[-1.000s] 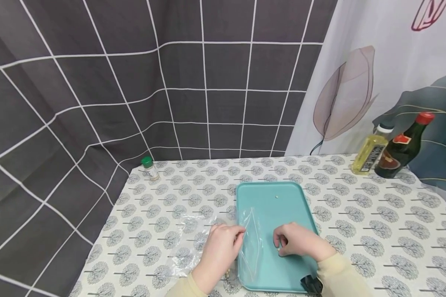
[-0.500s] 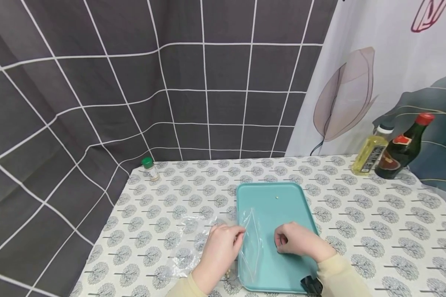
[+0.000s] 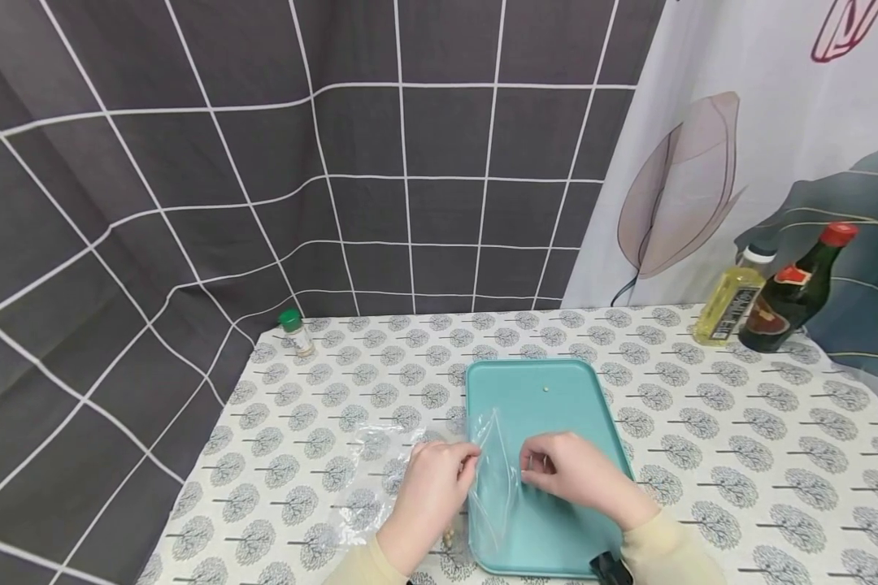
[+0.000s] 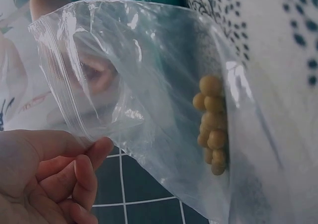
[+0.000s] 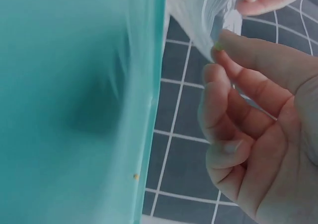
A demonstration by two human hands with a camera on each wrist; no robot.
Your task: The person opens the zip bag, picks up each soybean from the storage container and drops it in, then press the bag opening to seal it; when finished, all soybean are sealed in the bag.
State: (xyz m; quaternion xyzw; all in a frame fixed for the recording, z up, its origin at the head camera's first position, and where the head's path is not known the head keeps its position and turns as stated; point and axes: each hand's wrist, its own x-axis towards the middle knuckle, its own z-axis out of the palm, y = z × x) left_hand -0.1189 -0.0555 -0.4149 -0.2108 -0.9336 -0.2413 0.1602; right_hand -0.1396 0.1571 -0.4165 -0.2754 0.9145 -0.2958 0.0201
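Observation:
My left hand pinches the rim of a clear zip bag between thumb and finger. The bag's mouth gapes over the left side of the turquoise tray. A cluster of yellow soybeans lies low in the bag in the left wrist view. Beside the mouth is my right hand, over the tray. In the right wrist view its thumb and forefinger pinch one soybean, mostly hidden by the fingertips. Another soybean lies alone near the tray's far end.
At the back right stand a yellow oil bottle and a dark red-capped bottle. A small green-capped jar stands at the back left. Some black object is by the right sleeve at the tray's near edge.
My right hand has picked the soybean off the tray and moved left with it to the bag's mouth. The left hand and bag have stayed nearly still.

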